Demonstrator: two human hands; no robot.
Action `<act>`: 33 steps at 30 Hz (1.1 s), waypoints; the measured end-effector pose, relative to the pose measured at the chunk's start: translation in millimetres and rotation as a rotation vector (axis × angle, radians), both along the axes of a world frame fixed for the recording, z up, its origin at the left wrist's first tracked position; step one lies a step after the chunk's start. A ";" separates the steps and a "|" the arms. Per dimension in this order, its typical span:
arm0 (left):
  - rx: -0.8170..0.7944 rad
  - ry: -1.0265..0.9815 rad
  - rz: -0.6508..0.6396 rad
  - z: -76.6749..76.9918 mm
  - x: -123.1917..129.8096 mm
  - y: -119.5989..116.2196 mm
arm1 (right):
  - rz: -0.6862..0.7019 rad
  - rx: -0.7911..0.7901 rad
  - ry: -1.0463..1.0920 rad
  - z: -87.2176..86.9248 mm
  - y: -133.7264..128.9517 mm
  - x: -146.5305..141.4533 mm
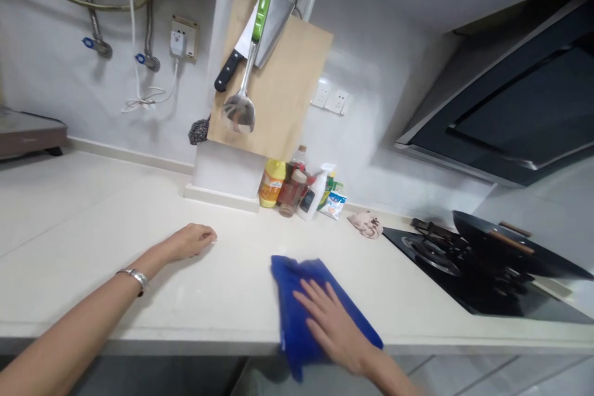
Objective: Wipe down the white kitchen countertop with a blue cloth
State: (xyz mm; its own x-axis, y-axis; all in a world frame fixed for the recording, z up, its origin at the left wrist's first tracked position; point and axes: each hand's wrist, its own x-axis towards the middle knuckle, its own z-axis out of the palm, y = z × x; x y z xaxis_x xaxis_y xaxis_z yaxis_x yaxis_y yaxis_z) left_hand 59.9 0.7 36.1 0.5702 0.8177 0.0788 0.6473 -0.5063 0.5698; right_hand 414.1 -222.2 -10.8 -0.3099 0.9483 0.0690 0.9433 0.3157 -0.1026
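A blue cloth [294,312] lies spread on the white countertop [232,297], with one corner hanging over the front edge. My right hand [331,325] presses flat on top of it, fingers stretched out and slightly apart. To the left, my left hand [192,241] rests on the counter with its fingers curled in, and no object shows in it. A silver bracelet [135,279] circles the left wrist. Bare counter surface separates the two hands.
Behind the cloth stand a yellow bottle [272,184], a white spray bottle [315,195] and a crumpled rag [366,223]. A wok [510,244] sits on the black stove [445,272] at right. A cutting board [283,86] with knives and a spatula [241,111] hangs above.
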 end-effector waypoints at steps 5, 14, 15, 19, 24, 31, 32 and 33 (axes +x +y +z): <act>0.126 0.065 0.174 2.9 -66.0 13.6 | -0.245 0.061 -0.088 -17.8 -6.8 62.8; 0.153 0.096 0.517 -16.6 -167.5 46.4 | -0.137 -0.098 -0.103 -4.1 9.2 -3.9; 0.145 0.078 0.549 -17.8 -170.8 47.0 | -0.087 -0.125 -0.104 0.7 15.1 -25.9; 0.148 0.039 0.622 -11.4 -164.9 42.1 | 0.091 -0.193 -0.077 17.3 48.4 -115.5; 0.132 0.027 0.733 -0.9 -153.8 39.0 | 0.345 -0.199 -0.039 26.9 100.0 -214.8; 0.239 -0.135 0.894 -1.2 -161.2 44.1 | 0.407 -0.132 -0.026 21.0 191.1 -309.7; 0.246 -0.122 0.897 -2.9 -161.8 44.8 | 0.382 -0.128 -0.030 19.4 205.5 -316.5; 0.248 -0.100 0.888 -5.0 -162.3 45.4 | 0.353 -0.128 -0.029 18.1 219.5 -321.4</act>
